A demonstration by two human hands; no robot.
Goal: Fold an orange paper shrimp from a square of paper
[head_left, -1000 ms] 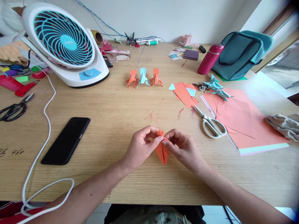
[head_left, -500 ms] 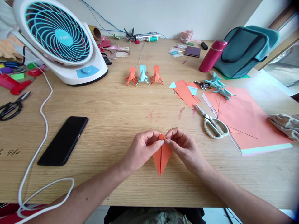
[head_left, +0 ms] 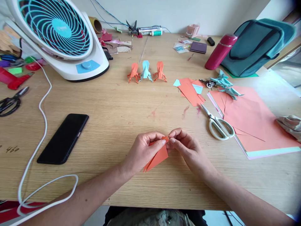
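Near the table's front edge, my left hand (head_left: 147, 150) pinches a folded piece of orange origami paper (head_left: 158, 159) between thumb and fingers, close to its small folded top. The paper's split points slant down to the left. My right hand (head_left: 187, 149) is closed at that same top, thumb and index finger pinching its right side; the exact contact is partly hidden by the fingertips. Farther back stand finished paper figures with thin legs: an orange one (head_left: 134, 72), a light blue one (head_left: 145, 70) and another orange one (head_left: 160, 71).
White-handled scissors (head_left: 219, 127) lie right of my hands, beside orange paper sheets (head_left: 254, 116) and paper scraps (head_left: 191, 92). To the left are a black phone (head_left: 63, 138), a white cable (head_left: 44, 125) and a fan (head_left: 77, 67). A pink bottle (head_left: 221, 51) stands by a teal bag (head_left: 254, 47).
The folded paper has turned, so its points now aim down-left instead of straight down toward me. Both hands stay at its top. The view has shifted slightly.
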